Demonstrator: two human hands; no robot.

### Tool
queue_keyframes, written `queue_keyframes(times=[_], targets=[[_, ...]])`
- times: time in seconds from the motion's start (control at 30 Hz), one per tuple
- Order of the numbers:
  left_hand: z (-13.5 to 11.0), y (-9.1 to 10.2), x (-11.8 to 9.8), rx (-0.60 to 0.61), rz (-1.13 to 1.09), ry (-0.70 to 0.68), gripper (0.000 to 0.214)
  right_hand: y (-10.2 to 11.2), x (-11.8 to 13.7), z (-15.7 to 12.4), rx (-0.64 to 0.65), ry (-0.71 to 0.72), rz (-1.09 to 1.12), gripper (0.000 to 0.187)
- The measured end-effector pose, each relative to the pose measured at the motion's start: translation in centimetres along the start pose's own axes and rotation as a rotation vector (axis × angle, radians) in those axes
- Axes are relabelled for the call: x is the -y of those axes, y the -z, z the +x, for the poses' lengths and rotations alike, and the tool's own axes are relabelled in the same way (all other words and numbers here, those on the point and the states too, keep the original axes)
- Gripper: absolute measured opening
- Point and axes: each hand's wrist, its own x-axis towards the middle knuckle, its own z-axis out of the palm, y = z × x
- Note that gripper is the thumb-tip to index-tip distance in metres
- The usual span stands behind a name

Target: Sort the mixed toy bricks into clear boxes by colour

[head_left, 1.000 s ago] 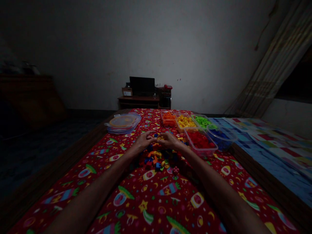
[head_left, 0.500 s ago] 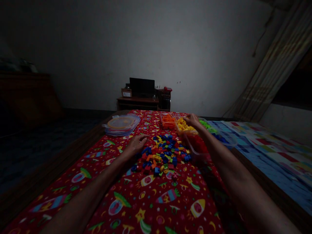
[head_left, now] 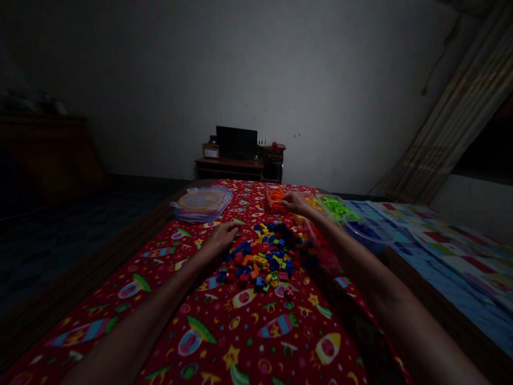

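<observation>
My left hand [head_left: 220,239] rests on the red printed cloth [head_left: 256,331], just left of a heap of small multicoloured plastic bricks [head_left: 260,258], and holds nothing visible. My right hand [head_left: 294,203] is over the near edge of a clear tub of orange bricks [head_left: 276,197]. Its fingers hide whatever they might hold. A tub of yellow bricks [head_left: 313,201] is mostly hidden by my right wrist. My right forearm also covers most of a tub of red bricks [head_left: 310,232].
A clear tub of green bricks [head_left: 334,208] and one of blue bricks [head_left: 366,238] stand to the right. A round lidded plastic container [head_left: 201,203] sits far left. Patterned bedding [head_left: 452,251] lies beyond the right wooden edge. A desk with a monitor [head_left: 236,143] stands at the back.
My right hand has moved left, from over the yellow tub to the orange tub. My left hand stays beside the heap, and the view has shifted slightly.
</observation>
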Motion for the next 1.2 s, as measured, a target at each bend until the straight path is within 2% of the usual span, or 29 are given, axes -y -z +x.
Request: queue_keyframes(times=[0.07, 0.2, 0.3, 0.43, 0.53, 0.63, 0.73, 0.83, 1.0, 1.1, 1.2], targets=[[-0.1, 0.0, 0.2, -0.004, 0.046, -0.033, 0.038, -2.1, 1.4, 0.6, 0.072, 0.083, -0.033, 0.037], [-0.4, -0.3, -0.1, 0.006, 0.076, -0.04, 0.039, -6.0, 3.6, 1.0, 0.239, 0.142, -0.09, 0.035], [-0.6, -0.9, -0.8, 0.017, 0.117, -0.045, 0.042, -7.1, 4.8, -0.1, 0.329, 0.202, -0.157, 0.03], [-0.9, -1.8, -1.7, 0.096, 0.113, -0.068, 0.052, -5.9, 5.6, -2.6, 0.309, 0.25, -0.002, 0.027], [-1.2, -2.0, -2.3, 0.173, 0.099, -0.102, 0.057, -4.6, 5.0, -4.2, 0.25, 0.182, 0.207, 0.025], [-1.5, -1.4, -2.9, 0.301, 0.097, -0.163, 0.056, -3.8, 4.0, -5.6, 0.167, 0.074, 0.313, 0.034], [-1.5, -0.1, -3.6, 0.41, 0.084, -0.192, 0.054, -3.3, 3.8, -7.2, 0.071, 0.029, 0.229, 0.032], [-1.2, 1.9, -4.5, 0.464, 0.1, -0.182, 0.051, -2.5, 4.6, -8.7, 0.018, 0.048, 0.099, 0.026], [-0.8, 5.0, -6.2, 0.536, 0.321, -0.096, 0.035, -2.9, 6.4, -9.8, 0.075, 0.169, -0.009, 0.021], [-1.4, 4.9, -7.2, 0.676, 0.462, -0.051, 0.026, -4.3, 7.3, -10.0, 0.12, 0.165, -0.188, 0.022], [-2.3, 3.5, -7.9, 0.693, 0.59, -0.011, 0.018, -5.3, 7.7, -10.2, 0.14, 0.176, -0.249, 0.022]])
